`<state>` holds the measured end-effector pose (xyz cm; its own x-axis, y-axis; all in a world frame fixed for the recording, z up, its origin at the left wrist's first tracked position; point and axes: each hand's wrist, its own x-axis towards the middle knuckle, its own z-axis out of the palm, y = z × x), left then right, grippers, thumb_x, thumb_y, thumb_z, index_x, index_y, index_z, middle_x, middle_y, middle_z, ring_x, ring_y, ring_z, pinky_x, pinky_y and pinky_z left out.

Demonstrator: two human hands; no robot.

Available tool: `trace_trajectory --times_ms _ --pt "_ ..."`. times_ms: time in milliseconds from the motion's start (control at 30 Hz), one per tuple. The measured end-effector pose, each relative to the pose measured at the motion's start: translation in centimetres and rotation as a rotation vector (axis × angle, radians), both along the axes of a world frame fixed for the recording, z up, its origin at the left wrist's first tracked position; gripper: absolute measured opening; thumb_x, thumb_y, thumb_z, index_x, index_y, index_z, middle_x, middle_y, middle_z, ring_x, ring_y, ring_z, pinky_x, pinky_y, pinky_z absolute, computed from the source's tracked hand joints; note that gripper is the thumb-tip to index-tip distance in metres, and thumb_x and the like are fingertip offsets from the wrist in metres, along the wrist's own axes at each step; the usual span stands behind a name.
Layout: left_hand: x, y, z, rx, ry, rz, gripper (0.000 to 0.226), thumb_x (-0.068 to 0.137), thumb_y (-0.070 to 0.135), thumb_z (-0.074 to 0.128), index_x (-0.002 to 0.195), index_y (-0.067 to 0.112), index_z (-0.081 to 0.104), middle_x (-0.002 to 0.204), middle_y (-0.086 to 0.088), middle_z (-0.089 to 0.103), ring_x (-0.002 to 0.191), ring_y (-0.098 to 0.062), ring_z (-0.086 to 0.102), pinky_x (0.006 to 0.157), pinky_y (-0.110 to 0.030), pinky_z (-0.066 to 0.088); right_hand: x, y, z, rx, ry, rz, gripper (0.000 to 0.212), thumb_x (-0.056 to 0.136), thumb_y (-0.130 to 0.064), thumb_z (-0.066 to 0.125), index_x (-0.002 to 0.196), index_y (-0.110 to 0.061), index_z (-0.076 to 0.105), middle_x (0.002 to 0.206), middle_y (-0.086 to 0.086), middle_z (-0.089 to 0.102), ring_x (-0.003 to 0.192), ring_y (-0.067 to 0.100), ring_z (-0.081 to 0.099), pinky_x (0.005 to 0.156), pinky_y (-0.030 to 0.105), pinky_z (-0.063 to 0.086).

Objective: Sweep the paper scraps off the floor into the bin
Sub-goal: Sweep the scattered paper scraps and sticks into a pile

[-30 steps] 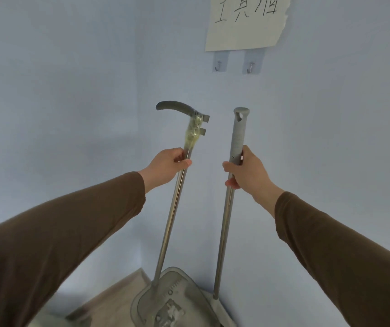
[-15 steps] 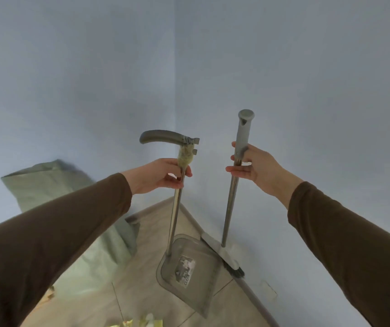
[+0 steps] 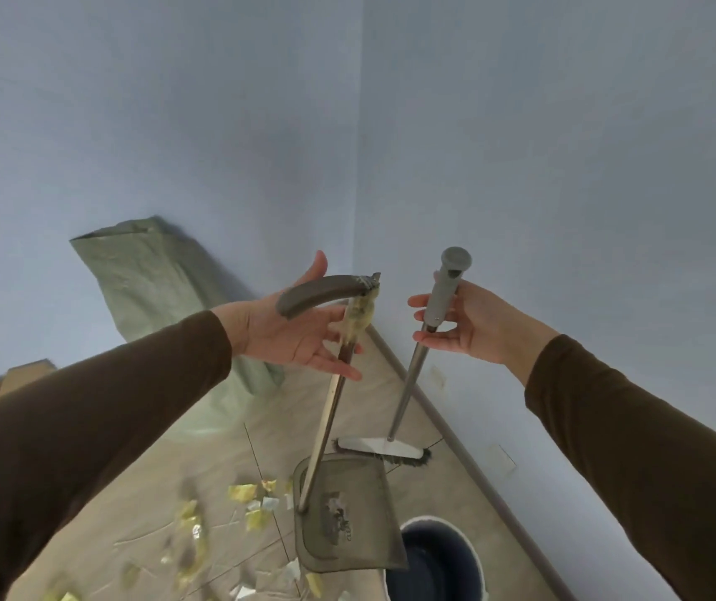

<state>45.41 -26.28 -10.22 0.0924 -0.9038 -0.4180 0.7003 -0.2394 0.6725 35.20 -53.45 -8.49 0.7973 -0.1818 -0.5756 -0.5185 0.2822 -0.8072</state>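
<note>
Yellow and white paper scraps [image 3: 243,492] lie scattered on the tan tiled floor at the lower left. The grey dustpan [image 3: 347,514] hangs on its long pole just above them, its lower edge over the bin [image 3: 434,561], a dark blue bucket with a white rim. My left hand [image 3: 287,336] is palm up with fingers spread straight; the dustpan's curved grip lies across it and the pole leans on the fingers. My right hand [image 3: 477,327] pinches the grey grip of the broom [image 3: 382,448], whose head is near the floor by the wall.
Two pale blue walls meet in a corner ahead, with a skirting strip [image 3: 456,440] along the right one. A green woven sack [image 3: 152,275] leans against the left wall. A cardboard box [image 3: 1,383] shows at the far left.
The view has tipped down to the floor, showing the scraps and the bin. My left hand has opened from its grip on the dustpan pole. Both tools moved away from the corner.
</note>
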Motion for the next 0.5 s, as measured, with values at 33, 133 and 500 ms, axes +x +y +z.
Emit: trace_trajectory --times_ms 33,133,500 --pt "-0.6 0.1 0.6 0.025 -0.008 -0.013 0.103 0.07 0.086 0.05 0.142 0.011 0.045 0.135 -0.024 0.04 0.143 -0.055 0.023 0.123 -0.057 0.014 -0.2 0.3 -0.3 0.001 0.009 0.022 0.042 0.099 -0.038 0.054 0.119 -0.004 0.069 0.12 0.017 0.064 0.102 0.043 0.069 0.08 0.044 0.06" --pt "-1.9 0.7 2.6 0.128 -0.077 -0.022 0.103 0.067 0.081 0.059 0.14 0.011 0.042 0.141 -0.027 0.036 0.139 -0.058 0.03 0.121 -0.059 0.019 -0.9 1.1 -0.6 0.006 -0.001 0.078 0.041 0.097 -0.037 0.059 0.115 -0.002 0.071 0.12 0.018 0.064 0.099 0.041 0.068 0.083 0.046 0.06" --pt "-10.2 6.6 5.7 0.288 -0.203 0.255 0.073 0.07 0.021 0.081 0.13 -0.001 0.045 0.132 -0.028 0.05 0.114 -0.044 0.061 0.094 -0.049 0.056 -6.4 4.9 0.3 0.093 -0.003 0.276 0.025 0.1 -0.007 0.053 0.123 0.001 0.058 0.12 0.018 0.049 0.096 0.038 0.063 0.075 0.051 0.061"
